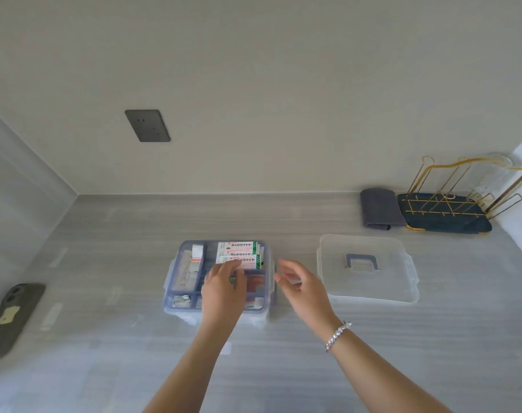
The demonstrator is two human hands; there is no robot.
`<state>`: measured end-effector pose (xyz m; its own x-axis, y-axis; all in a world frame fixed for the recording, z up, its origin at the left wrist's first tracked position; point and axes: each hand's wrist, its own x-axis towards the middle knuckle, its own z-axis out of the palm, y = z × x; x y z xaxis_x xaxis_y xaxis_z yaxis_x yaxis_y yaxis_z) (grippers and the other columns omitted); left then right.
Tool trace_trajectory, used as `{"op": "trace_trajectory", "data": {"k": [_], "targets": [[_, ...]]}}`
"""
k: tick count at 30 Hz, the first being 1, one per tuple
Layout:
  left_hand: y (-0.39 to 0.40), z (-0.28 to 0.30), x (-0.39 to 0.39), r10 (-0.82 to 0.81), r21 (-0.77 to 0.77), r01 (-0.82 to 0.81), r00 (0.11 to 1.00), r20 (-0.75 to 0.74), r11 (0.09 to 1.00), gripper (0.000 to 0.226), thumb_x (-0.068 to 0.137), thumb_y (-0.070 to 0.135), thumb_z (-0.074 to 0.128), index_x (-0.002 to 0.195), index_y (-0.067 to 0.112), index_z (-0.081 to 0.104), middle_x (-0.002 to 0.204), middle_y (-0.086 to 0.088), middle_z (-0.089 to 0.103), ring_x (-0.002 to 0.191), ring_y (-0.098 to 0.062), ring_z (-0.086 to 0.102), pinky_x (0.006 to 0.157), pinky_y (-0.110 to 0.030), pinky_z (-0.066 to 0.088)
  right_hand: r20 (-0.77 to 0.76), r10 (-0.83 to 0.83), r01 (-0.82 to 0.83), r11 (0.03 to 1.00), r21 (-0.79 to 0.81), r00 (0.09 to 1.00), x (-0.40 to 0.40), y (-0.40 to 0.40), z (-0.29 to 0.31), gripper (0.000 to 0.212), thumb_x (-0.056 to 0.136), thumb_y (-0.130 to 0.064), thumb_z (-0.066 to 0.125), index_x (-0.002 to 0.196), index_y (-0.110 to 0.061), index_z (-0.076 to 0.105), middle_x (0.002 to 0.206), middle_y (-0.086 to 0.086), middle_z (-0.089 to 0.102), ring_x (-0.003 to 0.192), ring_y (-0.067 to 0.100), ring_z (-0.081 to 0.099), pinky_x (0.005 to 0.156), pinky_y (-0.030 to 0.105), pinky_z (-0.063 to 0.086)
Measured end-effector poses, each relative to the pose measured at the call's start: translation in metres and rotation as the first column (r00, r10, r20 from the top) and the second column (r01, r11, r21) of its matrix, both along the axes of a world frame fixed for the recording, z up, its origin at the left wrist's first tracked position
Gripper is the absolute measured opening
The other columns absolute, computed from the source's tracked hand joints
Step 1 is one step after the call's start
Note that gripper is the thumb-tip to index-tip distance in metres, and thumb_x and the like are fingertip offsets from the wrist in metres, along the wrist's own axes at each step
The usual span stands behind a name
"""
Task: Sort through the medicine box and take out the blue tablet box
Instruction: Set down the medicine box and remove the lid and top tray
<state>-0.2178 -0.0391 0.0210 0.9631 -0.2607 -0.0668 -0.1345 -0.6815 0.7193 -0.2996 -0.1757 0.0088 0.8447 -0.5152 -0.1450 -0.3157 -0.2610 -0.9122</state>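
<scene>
The open medicine box (176, 293) is clear plastic with a blue divided tray and stands at the table's middle. In its far compartment lie two white, green and red medicine boxes (239, 248). A white and orange pack (197, 253) stands at the far left, with foil strips (186, 274) beside it. My left hand (222, 290) reaches into the tray, fingertips on the nearer white box and thumb pinching a small green item (233, 280) that is mostly hidden. My right hand (301, 286) hovers just right of the box, fingers spread and holding nothing. I see no blue tablet box.
The clear lid (370, 290) with a blue handle lies upside up to the right. A grey folded cloth (379, 208) and a gold wire rack on a dark tray (450, 225) stand at the back right. A phone in a dark case (12, 317) lies at the left edge.
</scene>
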Motion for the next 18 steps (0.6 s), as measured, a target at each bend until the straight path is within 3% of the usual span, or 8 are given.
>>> {"op": "trace_trajectory", "data": {"k": [3, 6, 8, 12, 18], "targets": [[0.037, -0.005, 0.020, 0.000, 0.100, -0.002, 1.000, 0.025, 0.995, 0.031, 0.092, 0.022, 0.049, 0.121, 0.018, 0.059, 0.128, -0.004, 0.056, 0.124, -0.026, 0.043, 0.106, -0.042, 0.032, -0.020, -0.020, 0.019, 0.998, -0.058, 1.000, 0.015, 0.032, -0.004, 0.034, 0.086, -0.029, 0.061, 0.119, -0.022, 0.059, 0.111, -0.013, 0.061, 0.101, 0.004, 0.057, 0.074, 0.003, 0.041], [0.066, -0.010, 0.039, -0.027, 0.154, 0.018, 0.998, 0.058, 0.988, 0.032, 0.092, 0.022, 0.048, 0.123, 0.021, 0.057, 0.135, 0.001, 0.050, 0.128, -0.022, 0.036, 0.105, -0.039, 0.023, -0.040, -0.107, 0.098, 0.976, -0.193, 0.993, 0.027, 0.054, -0.010, 0.035, 0.086, -0.026, 0.062, 0.120, -0.016, 0.060, 0.114, 0.001, 0.061, 0.108, 0.016, 0.053, 0.093, 0.026, 0.044], [0.081, -0.014, 0.051, -0.038, 0.183, 0.028, 0.998, 0.051, 0.983, 0.035, 0.092, 0.020, 0.047, 0.127, 0.021, 0.054, 0.142, 0.000, 0.043, 0.132, -0.024, 0.030, 0.106, -0.040, 0.022, -0.067, -0.191, 0.171, 0.958, -0.232, 0.979, 0.034, 0.063, -0.012, 0.037, 0.086, -0.024, 0.061, 0.122, -0.015, 0.058, 0.116, 0.005, 0.060, 0.112, 0.022, 0.051, 0.097, 0.034, 0.044], [0.102, -0.021, 0.073, -0.098, 0.144, 0.102, 0.995, -0.036, 0.984, 0.046, 0.093, 0.016, 0.044, 0.138, 0.017, 0.040, 0.148, -0.008, 0.032, 0.135, -0.029, 0.023, 0.110, -0.042, 0.027, -0.099, -0.332, 0.292, 0.911, -0.290, 0.938, 0.045, 0.075, -0.014, 0.040, 0.087, -0.022, 0.060, 0.125, -0.011, 0.056, 0.120, 0.009, 0.059, 0.114, 0.025, 0.049, 0.097, 0.034, 0.045], [0.112, -0.025, 0.091, -0.085, -0.017, 0.084, 0.993, -0.081, 0.996, 0.044, 0.092, 0.011, 0.049, 0.136, 0.011, 0.044, 0.135, -0.009, 0.047, 0.127, -0.027, 0.039, 0.105, -0.040, 0.039, -0.182, -0.456, 0.375, 0.857, -0.353, 0.871, 0.050, 0.081, -0.019, 0.037, 0.087, -0.020, 0.057, 0.123, -0.010, 0.059, 0.107, 0.014, 0.059, 0.102, 0.025, 0.050, 0.089, 0.033, 0.045]]}}
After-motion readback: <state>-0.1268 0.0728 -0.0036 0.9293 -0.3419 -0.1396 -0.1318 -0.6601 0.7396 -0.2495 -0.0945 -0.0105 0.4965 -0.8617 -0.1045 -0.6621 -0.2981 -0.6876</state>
